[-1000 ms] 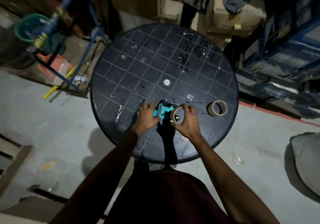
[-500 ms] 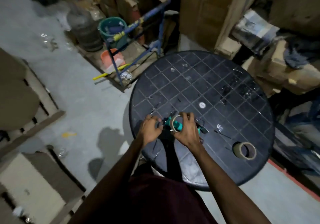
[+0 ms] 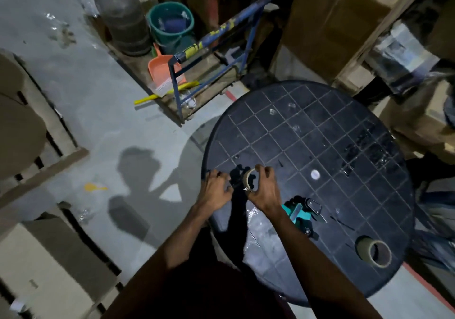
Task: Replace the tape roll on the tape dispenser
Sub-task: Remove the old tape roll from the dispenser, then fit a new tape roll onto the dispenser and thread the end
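My right hand (image 3: 264, 190) grips a small tan tape roll (image 3: 250, 179) by its rim, just above the near left part of the round black table (image 3: 320, 131). My left hand (image 3: 216, 188) sits next to the roll at the table's edge with its fingers curled; whether it pinches anything is unclear. The teal and black tape dispenser (image 3: 301, 214) lies on the table to the right of my right forearm, with no hand on it. A second, fuller tan tape roll (image 3: 375, 253) lies flat near the table's near right edge.
A blue metal trolley (image 3: 221, 55) stands beyond the table's left side, with a green bucket (image 3: 171, 23), an orange scoop (image 3: 162, 72) and a yellow stick (image 3: 167, 93). Cardboard boxes (image 3: 332, 18) crowd the back and right. Wooden pallets (image 3: 37, 126) lie on the floor to the left.
The dispenser left both hands and now lies on the table. My right hand carried the small roll away from it to the left. The view swung left.
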`<state>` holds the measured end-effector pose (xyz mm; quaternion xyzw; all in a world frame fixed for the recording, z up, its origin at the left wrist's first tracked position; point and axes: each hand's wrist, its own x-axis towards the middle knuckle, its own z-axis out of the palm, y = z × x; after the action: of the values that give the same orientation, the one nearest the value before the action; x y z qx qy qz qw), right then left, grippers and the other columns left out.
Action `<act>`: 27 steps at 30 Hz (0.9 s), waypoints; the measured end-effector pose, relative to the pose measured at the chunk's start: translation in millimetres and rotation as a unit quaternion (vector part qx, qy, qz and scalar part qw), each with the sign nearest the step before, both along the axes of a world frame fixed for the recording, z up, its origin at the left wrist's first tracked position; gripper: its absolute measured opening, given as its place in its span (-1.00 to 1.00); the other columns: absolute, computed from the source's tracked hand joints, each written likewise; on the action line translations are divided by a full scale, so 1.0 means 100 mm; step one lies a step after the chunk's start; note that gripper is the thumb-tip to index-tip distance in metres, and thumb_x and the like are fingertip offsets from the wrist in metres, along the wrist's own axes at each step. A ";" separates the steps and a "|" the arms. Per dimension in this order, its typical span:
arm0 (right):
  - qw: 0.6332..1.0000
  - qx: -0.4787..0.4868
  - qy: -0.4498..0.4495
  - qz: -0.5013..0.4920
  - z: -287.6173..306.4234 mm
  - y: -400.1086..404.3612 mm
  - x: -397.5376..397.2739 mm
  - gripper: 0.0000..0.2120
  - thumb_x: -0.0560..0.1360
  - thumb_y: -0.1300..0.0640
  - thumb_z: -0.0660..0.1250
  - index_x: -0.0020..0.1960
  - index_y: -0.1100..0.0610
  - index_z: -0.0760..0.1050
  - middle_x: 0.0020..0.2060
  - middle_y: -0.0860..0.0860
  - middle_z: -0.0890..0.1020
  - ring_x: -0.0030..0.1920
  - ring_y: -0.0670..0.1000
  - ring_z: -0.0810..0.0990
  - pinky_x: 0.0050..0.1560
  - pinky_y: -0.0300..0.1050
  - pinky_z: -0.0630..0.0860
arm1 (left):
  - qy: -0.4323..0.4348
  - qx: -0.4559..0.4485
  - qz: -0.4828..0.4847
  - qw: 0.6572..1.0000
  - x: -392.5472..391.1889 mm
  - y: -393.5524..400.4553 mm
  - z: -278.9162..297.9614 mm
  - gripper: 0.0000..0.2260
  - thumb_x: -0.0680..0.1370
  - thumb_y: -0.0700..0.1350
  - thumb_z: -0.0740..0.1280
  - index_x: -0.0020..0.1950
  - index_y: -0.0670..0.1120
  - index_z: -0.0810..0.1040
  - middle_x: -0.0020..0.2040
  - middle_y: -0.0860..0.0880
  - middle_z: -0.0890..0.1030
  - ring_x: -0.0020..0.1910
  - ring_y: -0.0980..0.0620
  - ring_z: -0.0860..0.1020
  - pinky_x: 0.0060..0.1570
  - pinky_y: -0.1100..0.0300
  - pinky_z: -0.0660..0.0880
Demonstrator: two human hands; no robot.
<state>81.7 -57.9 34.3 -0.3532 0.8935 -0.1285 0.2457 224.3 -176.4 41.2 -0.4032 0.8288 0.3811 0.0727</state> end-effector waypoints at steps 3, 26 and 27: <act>1.000 0.029 -0.002 -0.004 -0.12 -0.33 -0.05 -0.16 0.24 0.08 0.62 0.41 0.03 0.29 0.31 0.13 0.34 0.18 0.27 0.54 0.13 0.15 0.59 | -0.016 0.031 0.000 0.999 0.02 -0.26 -0.10 -0.70 0.51 -0.06 0.36 0.23 -0.06 0.56 0.22 -0.18 0.49 0.25 -0.24 0.47 0.27 -0.02 0.44; 0.999 0.026 -0.021 -0.035 -0.44 -0.86 -0.31 -0.16 0.36 0.24 0.54 0.52 0.10 0.20 0.34 0.17 0.33 0.20 0.33 0.54 0.17 0.23 0.59 | -0.026 0.029 -0.060 0.997 -0.32 -0.71 -0.29 -0.68 0.50 -0.05 0.33 0.25 -0.06 0.53 0.18 -0.18 0.49 0.19 -0.25 0.49 0.21 0.01 0.47; 0.999 0.024 -0.018 -0.037 -0.40 -0.77 -0.30 -0.18 0.38 0.23 0.53 0.52 0.10 0.21 0.35 0.17 0.33 0.20 0.33 0.54 0.15 0.24 0.59 | -0.027 0.023 -0.070 0.997 -0.35 -0.64 -0.26 -0.68 0.50 -0.05 0.33 0.25 -0.06 0.53 0.17 -0.19 0.49 0.18 -0.25 0.50 0.20 0.02 0.47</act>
<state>51.7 -135.0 -5.9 -0.3111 0.9043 -0.1224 0.2656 189.0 -240.2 15.0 -0.3524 0.8438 0.3831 0.1304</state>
